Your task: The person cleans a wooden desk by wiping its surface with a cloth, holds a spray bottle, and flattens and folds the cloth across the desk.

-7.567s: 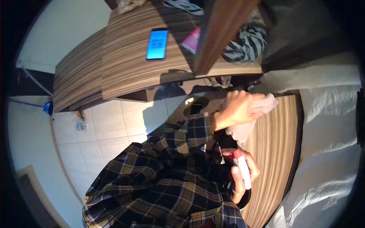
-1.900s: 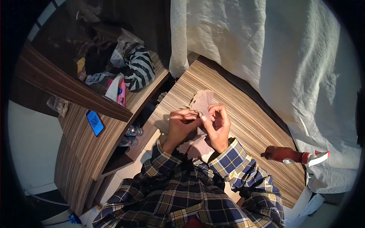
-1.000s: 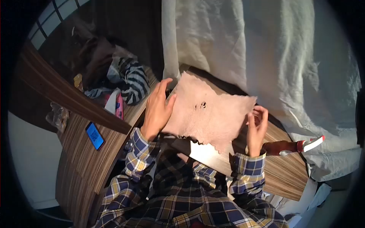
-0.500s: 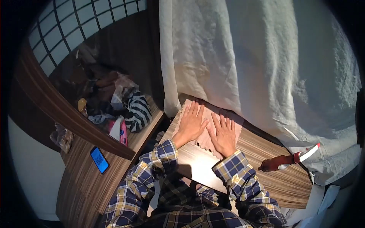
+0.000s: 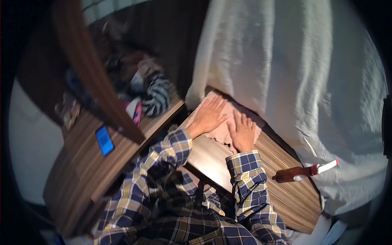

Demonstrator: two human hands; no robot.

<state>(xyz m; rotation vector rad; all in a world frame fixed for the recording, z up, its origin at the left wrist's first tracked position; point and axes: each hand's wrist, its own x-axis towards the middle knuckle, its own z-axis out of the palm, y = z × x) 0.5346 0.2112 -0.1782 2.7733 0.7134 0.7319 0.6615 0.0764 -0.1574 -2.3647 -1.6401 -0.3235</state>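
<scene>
Pink cloth: the scalloped cloth [image 5: 222,132] lies unfolded on the wood-grain tabletop [image 5: 292,204], towards its back edge, near the curtain [image 5: 286,81].
Left palm: the left hand [image 5: 207,118] rests palm down on the cloth, fingers spread and stretched out, pinching nothing.
Right palm: the right hand [image 5: 244,134] lies flat on the other half, its fingers fanned and pointing away from the body, with nothing gripped.
Flat pressure: both hands sit side by side but apart, seemingly so that the thin fabric is held smooth and cannot slide.
Cloth's look: pale pink and soft-looking, with a wavy, uneven near edge and small dark gaps beside the right wrist; the hands hide much of its middle.
Spray bottle: a reddish-brown bottle [image 5: 294,174] with a white, red-tipped head is well apart to the right, probably placed there to leave the cloth free; whether it stands or lies cannot be told.
Side shelf: on the left, a lit phone [image 5: 104,141] lies screen up, near a pink packet [image 5: 137,116] and a black-and-white striped fabric [image 5: 157,98].
</scene>
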